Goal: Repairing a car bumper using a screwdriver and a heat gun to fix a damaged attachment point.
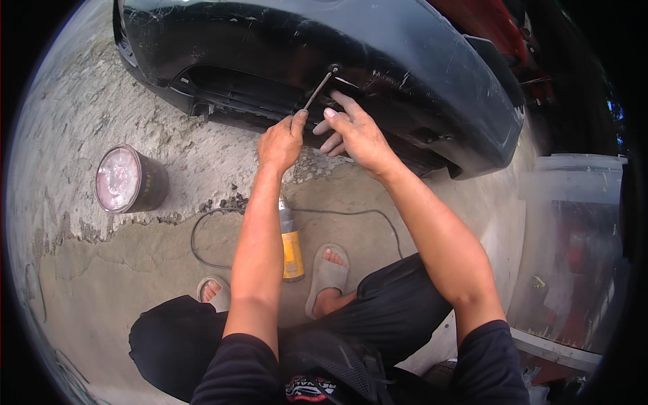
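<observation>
A scuffed black car bumper [412,61] lies across the far side of the ground in front of me. My left hand [279,145] is closed around a thin metal rod [319,90]. The rod slants up to the right, and its tip meets the bumper beside a small round mark. Just right of it, my right hand [364,138] is open with nothing in it. Its fingers are apart, and the index finger reaches toward a narrow slot in the bumper. Whether that fingertip touches the plastic I cannot tell.
A corded tool [291,253] with a yellow body and silver nose lies between my feet, its black cable [351,212] looping on the concrete. At left stands a round bucket [150,182]. A clear plastic bin [570,250] is at right. Rough broken ground borders the smooth concrete.
</observation>
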### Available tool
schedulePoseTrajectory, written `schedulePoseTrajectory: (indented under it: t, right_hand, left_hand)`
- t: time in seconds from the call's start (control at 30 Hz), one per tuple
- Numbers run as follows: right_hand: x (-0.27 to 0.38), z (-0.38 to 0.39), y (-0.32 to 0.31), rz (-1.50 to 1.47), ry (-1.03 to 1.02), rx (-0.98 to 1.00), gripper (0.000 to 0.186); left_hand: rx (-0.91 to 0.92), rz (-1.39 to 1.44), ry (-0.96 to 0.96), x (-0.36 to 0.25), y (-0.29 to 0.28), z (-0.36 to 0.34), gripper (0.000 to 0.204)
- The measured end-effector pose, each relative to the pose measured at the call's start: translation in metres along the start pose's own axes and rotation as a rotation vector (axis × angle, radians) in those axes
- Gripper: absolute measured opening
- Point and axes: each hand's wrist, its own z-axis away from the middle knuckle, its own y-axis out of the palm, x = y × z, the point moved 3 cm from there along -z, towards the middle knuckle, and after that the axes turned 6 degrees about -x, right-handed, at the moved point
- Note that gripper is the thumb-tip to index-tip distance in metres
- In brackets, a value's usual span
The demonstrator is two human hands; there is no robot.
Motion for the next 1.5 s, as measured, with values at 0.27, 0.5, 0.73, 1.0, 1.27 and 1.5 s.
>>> schedulePoseTrajectory:
  t: [0.27, 0.5, 0.73, 1.0, 1.27, 1.5]
  right_hand:
    - [0.010, 0.035, 0.009, 0.767, -0.255, 0.171, 0.079]
    - [-0.015, 0.034, -0.007, 0.954, -0.312, 0.418, 0.060]
    - [-0.013, 0.035, -0.017, 0.913, -0.270, 0.388, 0.057]
    - [-0.016, 0.037, -0.022, 0.935, -0.193, 0.403, 0.058]
    - [-0.018, 0.034, -0.018, 0.946, -0.175, 0.428, 0.059]
    - [-0.022, 0.032, -0.015, 0.920, -0.219, 0.425, 0.057]
  left_hand:
    - [-0.083, -0.008, 0.046, 0.013, 0.000, -0.003, 0.075]
    - [-0.042, 0.013, 0.051, 0.021, 0.013, -0.012, 0.074]
    - [-0.026, -0.012, 0.061, 0.022, 0.010, -0.008, 0.075]
    - [-0.069, 0.008, 0.099, 0.025, 0.010, -0.009, 0.073]
    - [-0.110, -0.001, 0.108, 0.018, 0.009, -0.005, 0.071]
    - [-0.115, -0.016, 0.101, 0.018, 0.004, -0.003, 0.069]
